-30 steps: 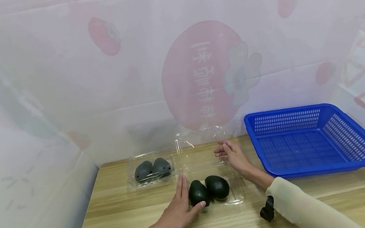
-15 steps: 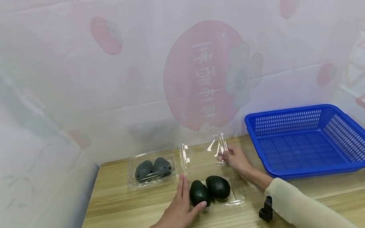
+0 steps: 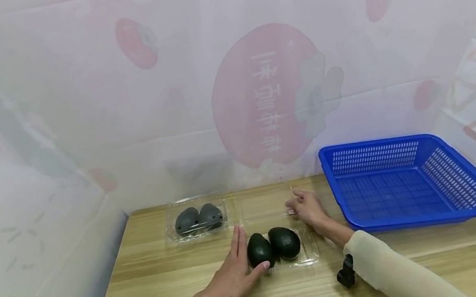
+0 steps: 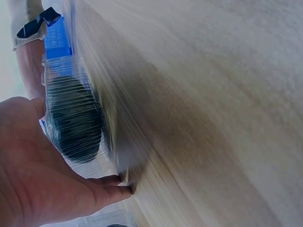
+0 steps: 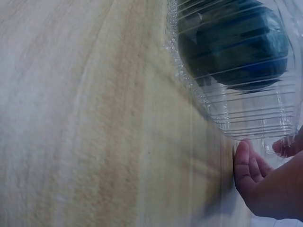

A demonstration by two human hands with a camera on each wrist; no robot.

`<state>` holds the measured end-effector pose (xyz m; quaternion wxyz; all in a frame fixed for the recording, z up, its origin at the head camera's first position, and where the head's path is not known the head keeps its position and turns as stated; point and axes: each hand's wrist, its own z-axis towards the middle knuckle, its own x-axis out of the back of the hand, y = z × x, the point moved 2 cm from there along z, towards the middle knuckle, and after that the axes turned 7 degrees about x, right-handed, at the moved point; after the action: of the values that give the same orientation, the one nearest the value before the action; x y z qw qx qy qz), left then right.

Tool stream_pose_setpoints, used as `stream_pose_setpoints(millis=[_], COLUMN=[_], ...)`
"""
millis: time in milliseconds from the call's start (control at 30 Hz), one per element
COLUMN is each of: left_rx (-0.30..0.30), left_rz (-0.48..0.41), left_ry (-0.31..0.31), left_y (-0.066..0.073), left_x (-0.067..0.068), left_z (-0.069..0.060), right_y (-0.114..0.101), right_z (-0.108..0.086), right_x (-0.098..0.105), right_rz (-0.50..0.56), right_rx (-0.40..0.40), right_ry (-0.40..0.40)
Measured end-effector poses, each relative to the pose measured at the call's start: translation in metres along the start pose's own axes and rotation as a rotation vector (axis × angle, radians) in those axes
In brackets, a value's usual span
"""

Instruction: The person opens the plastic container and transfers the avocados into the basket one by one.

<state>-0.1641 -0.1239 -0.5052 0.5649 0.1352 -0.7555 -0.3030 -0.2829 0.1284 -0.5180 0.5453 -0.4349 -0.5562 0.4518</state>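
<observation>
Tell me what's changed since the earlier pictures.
The far edge of the clear lid sits lower in the head view, apparently tipped back; the right hand beside it also lowered slightly. Its grip is unclear. The left hand, avocados and blue basket stayed put.

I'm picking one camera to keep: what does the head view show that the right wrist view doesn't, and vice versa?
Only the head view: the blue basket, the left hand and the closed clear container with two fruits.
Only the right wrist view: a ribbed clear side wall, close up.
Both: the right hand, the open container and its dark fruit.
</observation>
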Motion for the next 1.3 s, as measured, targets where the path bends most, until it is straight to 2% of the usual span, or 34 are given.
stream_pose_setpoints(millis=[200,333,633,800,1033,1167,1300], left_rx=[-0.005,-0.025,-0.022,-0.013,-0.012,-0.017,-0.025], left_rz=[-0.001,-0.001,0.009,-0.005,-0.009,-0.015,-0.024], left_ry=[-0.003,0.011,0.029,0.006,0.003,0.001,0.002], left_y=[0.003,0.000,-0.007,0.000,0.003,0.003,0.003], left_x=[0.001,-0.002,-0.007,0.000,0.003,0.003,0.002], left_z=[-0.002,0.000,0.004,-0.001,-0.002,-0.002,-0.002], right_y=[-0.001,-0.002,-0.004,-0.008,-0.021,-0.031,-0.038], right_z=[0.001,0.002,0.001,0.000,-0.004,-0.009,-0.013], right_x=[0.002,0.002,0.003,0.004,0.002,0.000,-0.001], right_rz=[-0.110,-0.177,-0.250,-0.345,-0.498,-0.537,-0.554], right_rx=[0.016,0.021,0.032,0.105,0.278,0.306,0.302], right_ry=[0.004,0.003,-0.021,-0.046,-0.006,-0.004,-0.027])
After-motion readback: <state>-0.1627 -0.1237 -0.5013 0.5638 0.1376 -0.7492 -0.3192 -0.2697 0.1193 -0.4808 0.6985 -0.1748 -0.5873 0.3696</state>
